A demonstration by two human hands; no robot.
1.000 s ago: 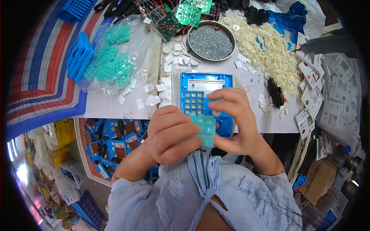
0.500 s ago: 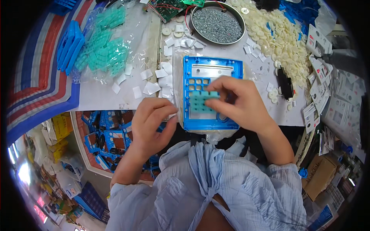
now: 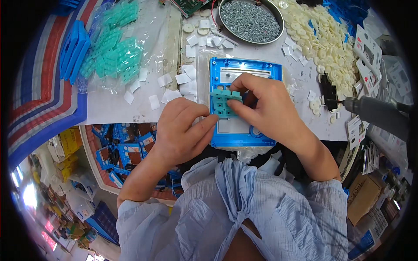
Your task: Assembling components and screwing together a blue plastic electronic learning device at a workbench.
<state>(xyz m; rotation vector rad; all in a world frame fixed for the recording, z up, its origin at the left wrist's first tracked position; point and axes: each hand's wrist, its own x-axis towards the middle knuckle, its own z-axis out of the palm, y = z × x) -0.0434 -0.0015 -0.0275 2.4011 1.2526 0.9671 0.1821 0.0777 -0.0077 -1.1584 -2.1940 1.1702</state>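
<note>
A blue plastic casing (image 3: 244,142) lies open side up in front of me, with a row of square key holes and a pale window panel. Over those holes I have a teal rubber keypad (image 3: 224,104), slightly tilted. My right hand (image 3: 270,106) pinches its right side between thumb and fingers. My left hand (image 3: 185,126) is at the keypad's lower left corner, its fingers closed together and the fingertips touching or nearly touching the edge. Whether the left fingers grip it, I cannot tell. The keypad and right hand hide part of the casing.
More teal keypads (image 3: 117,54) lie on clear plastic at the left, beside stacked blue parts (image 3: 75,52). A round tray of screws (image 3: 250,21) stands at the back, near heaped cream discs (image 3: 322,39). An electric screwdriver (image 3: 376,111) is at the right. Below left, a bin (image 3: 98,176) holds blue assemblies.
The keypad has tilted and shifted slightly left and up over the key holes. My left hand has moved right to its edge. The screwdriver now shows more fully at the right.
</note>
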